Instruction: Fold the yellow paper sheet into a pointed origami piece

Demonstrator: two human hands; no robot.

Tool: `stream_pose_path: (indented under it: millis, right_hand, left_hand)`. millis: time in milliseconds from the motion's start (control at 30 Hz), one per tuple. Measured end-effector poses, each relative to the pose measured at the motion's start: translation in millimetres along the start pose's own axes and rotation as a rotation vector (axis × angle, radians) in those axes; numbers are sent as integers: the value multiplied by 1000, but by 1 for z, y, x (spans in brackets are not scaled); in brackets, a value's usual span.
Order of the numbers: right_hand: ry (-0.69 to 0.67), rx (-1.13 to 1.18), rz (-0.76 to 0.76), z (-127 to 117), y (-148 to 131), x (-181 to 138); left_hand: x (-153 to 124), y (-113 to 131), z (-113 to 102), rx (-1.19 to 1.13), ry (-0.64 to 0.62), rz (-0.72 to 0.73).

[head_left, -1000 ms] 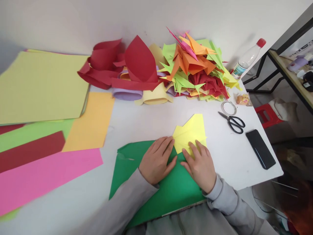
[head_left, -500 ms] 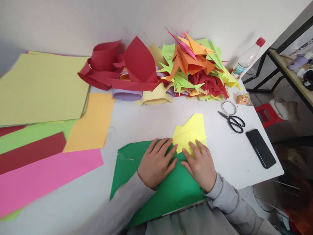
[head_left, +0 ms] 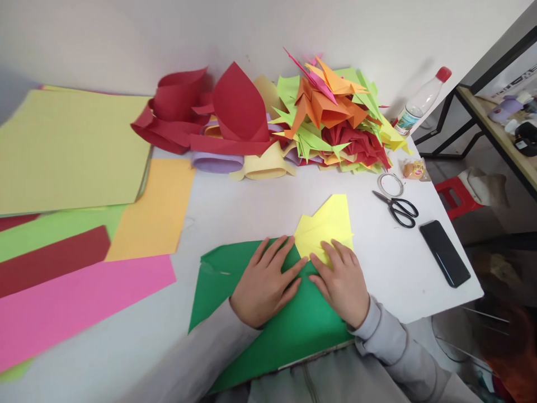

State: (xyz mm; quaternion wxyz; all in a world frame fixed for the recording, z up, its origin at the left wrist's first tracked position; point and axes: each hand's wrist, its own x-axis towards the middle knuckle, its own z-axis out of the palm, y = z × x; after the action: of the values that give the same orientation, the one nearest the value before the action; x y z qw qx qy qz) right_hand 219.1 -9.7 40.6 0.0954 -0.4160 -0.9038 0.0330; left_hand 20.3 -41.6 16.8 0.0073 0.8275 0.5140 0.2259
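A folded piece of yellow paper [head_left: 329, 221] lies on the table, its near corner over the far edge of a green sheet [head_left: 289, 330]. My left hand [head_left: 268, 282] rests on the green sheet with its fingers spread, the index fingertip at the yellow paper's near left edge. My right hand [head_left: 342, 282] lies with fingers stretched out, its fingertips on the lower part of the yellow paper and covering some of it. The two index fingertips are almost touching.
Behind are folded paper shapes [head_left: 331, 112] and curled red paper [head_left: 239, 106]. Coloured sheets [head_left: 75, 145] lie left. Scissors [head_left: 396, 208], a tape roll [head_left: 390, 184], a phone [head_left: 444, 253], a wrapped snack [head_left: 414, 169] and a bottle [head_left: 419, 103] are on the right.
My left hand has shifted slightly left and its index finger now reaches closer to the right index finger. My right hand has barely moved. The yellow paper looks unchanged.
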Motion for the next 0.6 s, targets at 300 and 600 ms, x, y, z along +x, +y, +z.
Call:
stream_pose_path:
  millis: [300, 600]
  right_hand:
    - [-2, 11, -2, 1, 1, 0]
    - [-6, 13, 11, 0, 0, 0]
  left_hand:
    - [-6, -11, -4, -86, -30, 57]
    - [6, 6, 10, 35, 52, 12]
